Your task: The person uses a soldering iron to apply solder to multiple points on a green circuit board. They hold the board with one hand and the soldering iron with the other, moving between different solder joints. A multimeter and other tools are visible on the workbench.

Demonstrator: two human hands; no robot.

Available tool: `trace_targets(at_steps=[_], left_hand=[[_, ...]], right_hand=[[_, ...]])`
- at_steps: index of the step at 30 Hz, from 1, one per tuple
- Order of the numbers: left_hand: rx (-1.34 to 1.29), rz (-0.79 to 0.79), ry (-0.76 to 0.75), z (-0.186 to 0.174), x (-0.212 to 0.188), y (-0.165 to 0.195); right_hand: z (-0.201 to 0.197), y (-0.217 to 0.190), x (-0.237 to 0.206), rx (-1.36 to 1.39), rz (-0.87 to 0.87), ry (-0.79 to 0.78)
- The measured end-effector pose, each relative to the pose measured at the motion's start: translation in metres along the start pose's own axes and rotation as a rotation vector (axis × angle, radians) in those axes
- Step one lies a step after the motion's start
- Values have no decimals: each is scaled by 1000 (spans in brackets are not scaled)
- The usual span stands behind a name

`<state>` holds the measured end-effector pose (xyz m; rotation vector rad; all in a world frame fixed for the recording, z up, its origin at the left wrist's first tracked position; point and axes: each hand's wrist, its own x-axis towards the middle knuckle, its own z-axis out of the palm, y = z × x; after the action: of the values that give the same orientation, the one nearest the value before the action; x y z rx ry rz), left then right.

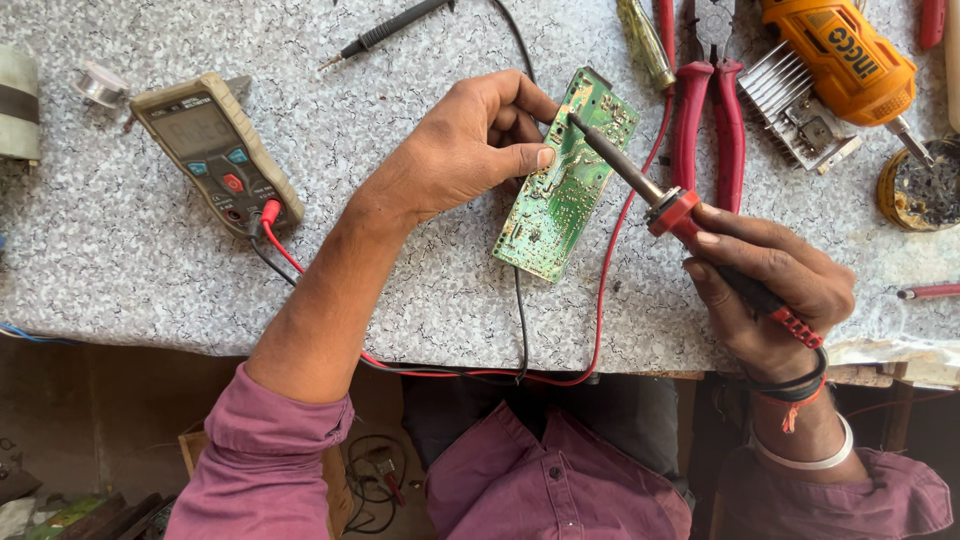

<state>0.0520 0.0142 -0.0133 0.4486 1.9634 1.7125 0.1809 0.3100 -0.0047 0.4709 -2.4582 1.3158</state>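
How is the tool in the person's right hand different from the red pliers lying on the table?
The soldering iron is held up in the right hand; the pliers lie untouched on the table. The soldering iron is one thin dark rod, slanting toward the green circuit board; the pliers have two thick handles. Both have red on their grips.

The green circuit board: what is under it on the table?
Under the green circuit board lies the speckled grey table. A black wire comes out from beneath its lower edge. The left hand holds the board tilted, so what lies under its upper part is hidden.
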Motion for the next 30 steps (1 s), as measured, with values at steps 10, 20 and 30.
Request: trace_targets(at_steps=[10, 20, 30], left_hand=[[8, 2, 1, 0, 0, -3], [47, 24, 25, 1, 1, -4], [48, 22, 20, 0, 1, -4]], right_hand=[[-1, 2, 0, 1, -5, 2], [-2, 1, -2, -3, 7, 29], [0, -3, 2, -27, 4, 8]])
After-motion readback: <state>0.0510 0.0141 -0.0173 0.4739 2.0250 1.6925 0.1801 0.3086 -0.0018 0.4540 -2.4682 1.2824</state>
